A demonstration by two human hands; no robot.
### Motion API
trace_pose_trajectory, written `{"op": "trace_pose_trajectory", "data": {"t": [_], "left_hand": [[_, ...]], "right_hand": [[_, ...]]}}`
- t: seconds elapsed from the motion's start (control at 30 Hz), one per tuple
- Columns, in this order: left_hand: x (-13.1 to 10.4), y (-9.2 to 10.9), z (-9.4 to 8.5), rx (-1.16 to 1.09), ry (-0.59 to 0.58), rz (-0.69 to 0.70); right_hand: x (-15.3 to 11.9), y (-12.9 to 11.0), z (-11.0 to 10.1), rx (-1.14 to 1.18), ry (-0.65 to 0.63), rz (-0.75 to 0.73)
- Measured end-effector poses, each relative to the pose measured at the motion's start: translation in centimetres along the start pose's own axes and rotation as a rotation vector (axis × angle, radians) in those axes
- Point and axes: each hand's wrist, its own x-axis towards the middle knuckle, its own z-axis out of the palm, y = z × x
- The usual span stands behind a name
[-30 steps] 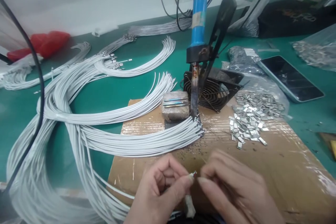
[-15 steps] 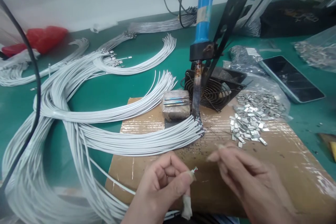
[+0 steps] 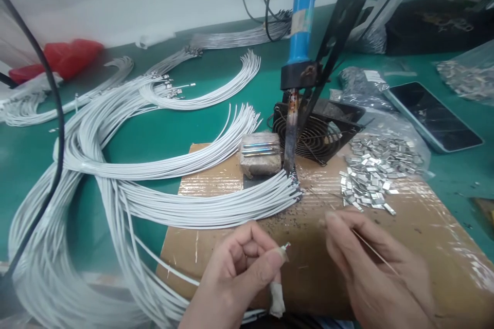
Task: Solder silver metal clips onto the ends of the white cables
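Observation:
My left hand [image 3: 243, 272] pinches a white cable [image 3: 284, 248] between thumb and forefinger. The cable's short end, with tiny coloured wire tips, sticks out past the thumb. Pale wrapping covers some fingertips. To the right, my right hand [image 3: 370, 257] has its thumb and forefinger closed, and a thin wire [image 3: 374, 251] runs back from them across the hand. Beyond my hands, a soldering iron [image 3: 295, 108] with a blue handle hangs tip down in a black stand. Its tip meets the cardboard beside the ends of a white cable bundle [image 3: 216, 205].
Small metal connectors [image 3: 370, 180] are heaped on the right of the cardboard [image 3: 409, 236]. A small fan [image 3: 316, 133] and a block [image 3: 260, 157] with shiny rods stand behind the iron. A phone [image 3: 434, 115] lies at right. More white cables [image 3: 42, 236] curve along the left.
My right hand has shifted slightly right, away from the cable end, and the thin wire across it now shows clearly. My left hand stays nearly in place.

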Motion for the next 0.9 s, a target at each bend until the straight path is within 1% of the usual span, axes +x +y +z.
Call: {"op": "trace_pose_trajectory", "data": {"t": [0.07,0.13,0.17,0.27,0.37,0.5,0.57,0.73,0.83,0.9], "left_hand": [[0.0,0.0,0.1,0.002,0.029,0.033],[0.0,0.1,0.1,0.005,0.040,0.060],[0.0,0.1,0.1,0.007,0.039,0.071],[0.0,0.1,0.1,0.014,0.033,0.090],[0.1,0.0,0.1,0.024,0.044,0.085],[0.3,-0.1,0.2,0.016,0.059,0.111],[0.4,-0.1,0.3,0.006,0.067,0.120],[0.5,0.0,0.3,0.032,0.052,0.117],[0.2,0.0,0.1,0.074,0.013,0.115],[0.1,0.0,-0.2,0.129,-0.005,0.098]], "right_hand": [[0.1,0.1,-0.3,0.048,-0.089,0.052],[-0.1,-0.3,-0.1,0.106,-0.188,0.144],[-0.3,-0.6,0.2,0.136,-0.215,0.197],[-1.0,-1.6,1.3,0.183,-0.194,0.315],[-1.4,-2.0,1.8,0.197,-0.188,0.332],[-1.4,-1.5,1.5,0.215,-0.210,0.359],[-1.4,-1.1,1.1,0.224,-0.244,0.383],[-0.7,-0.7,0.3,0.247,-0.374,0.451],[0.1,-1.3,0.0,0.231,-0.402,0.501],[0.7,-2.0,0.0,0.183,-0.423,0.510]]}}
